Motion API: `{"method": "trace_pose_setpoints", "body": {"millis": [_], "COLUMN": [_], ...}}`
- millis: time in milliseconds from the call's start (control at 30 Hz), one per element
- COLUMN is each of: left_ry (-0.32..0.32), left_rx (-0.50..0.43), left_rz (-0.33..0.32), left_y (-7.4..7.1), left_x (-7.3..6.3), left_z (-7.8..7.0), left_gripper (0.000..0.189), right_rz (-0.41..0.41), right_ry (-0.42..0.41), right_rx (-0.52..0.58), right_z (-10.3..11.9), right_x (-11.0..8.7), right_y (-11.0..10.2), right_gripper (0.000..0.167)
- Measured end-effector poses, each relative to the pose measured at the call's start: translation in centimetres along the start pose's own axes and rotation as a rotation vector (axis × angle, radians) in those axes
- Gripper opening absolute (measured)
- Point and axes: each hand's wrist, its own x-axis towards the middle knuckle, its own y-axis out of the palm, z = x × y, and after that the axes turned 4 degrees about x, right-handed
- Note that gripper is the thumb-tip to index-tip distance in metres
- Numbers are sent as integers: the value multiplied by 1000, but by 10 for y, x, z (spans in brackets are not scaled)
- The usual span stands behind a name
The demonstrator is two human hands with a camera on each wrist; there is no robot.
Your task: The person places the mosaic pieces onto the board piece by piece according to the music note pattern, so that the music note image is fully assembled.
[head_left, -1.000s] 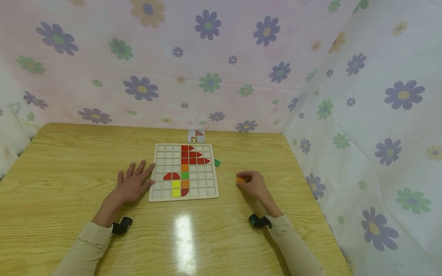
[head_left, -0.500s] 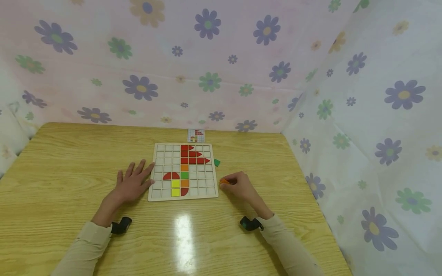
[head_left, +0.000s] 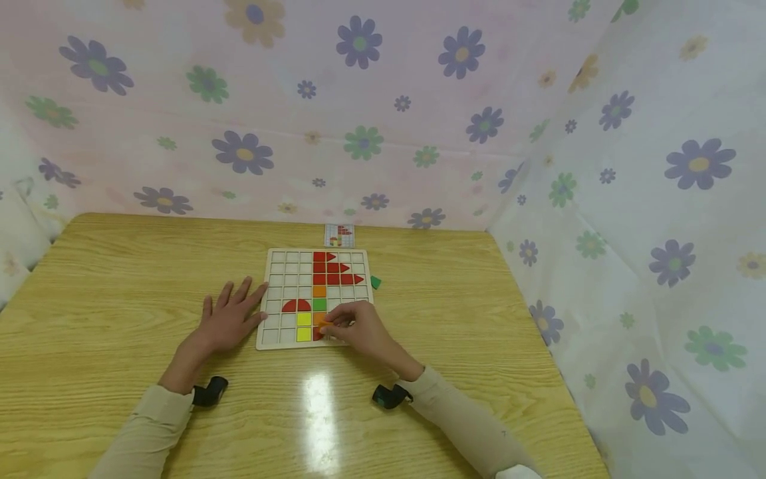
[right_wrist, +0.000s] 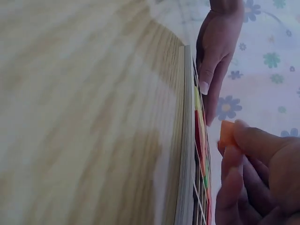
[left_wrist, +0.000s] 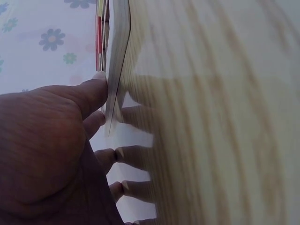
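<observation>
A wooden grid board lies on the table with flat coloured tiles set in its squares. My right hand is over the lower middle of the board. It pinches a small orange tile between thumb and fingers, above the board's surface in the right wrist view. Beneath these fingertips a red rounded tile is partly covered. Two yellow tiles sit just left of it. My left hand rests on the table, fingers spread, with the thumb and a fingertip touching the board's left edge.
A loose green tile lies by the board's right edge. Behind the board is a small printed card with a coloured pattern. Red tiles form rows at the board's top. A flowered cloth hangs behind the wooden table.
My right hand has moved left from the table beside the board to over its lower middle, carrying the orange tile. The left hand has stayed in place.
</observation>
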Motion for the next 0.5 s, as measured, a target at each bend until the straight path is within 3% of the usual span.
{"method": "trace_pose_setpoints", "body": {"millis": [133, 500], "left_ry": [1, -3], "left_rx": [6, 29], "left_rz": [-2, -10], "left_y": [2, 1], "left_x": [0, 0], "left_z": [3, 4], "left_gripper": [66, 66], "right_rz": [-24, 12], "right_ry": [-52, -24], "right_rx": [-25, -69], "right_z": [2, 16], "right_x": [16, 42], "right_y": [11, 35], "right_gripper": [8, 10]}}
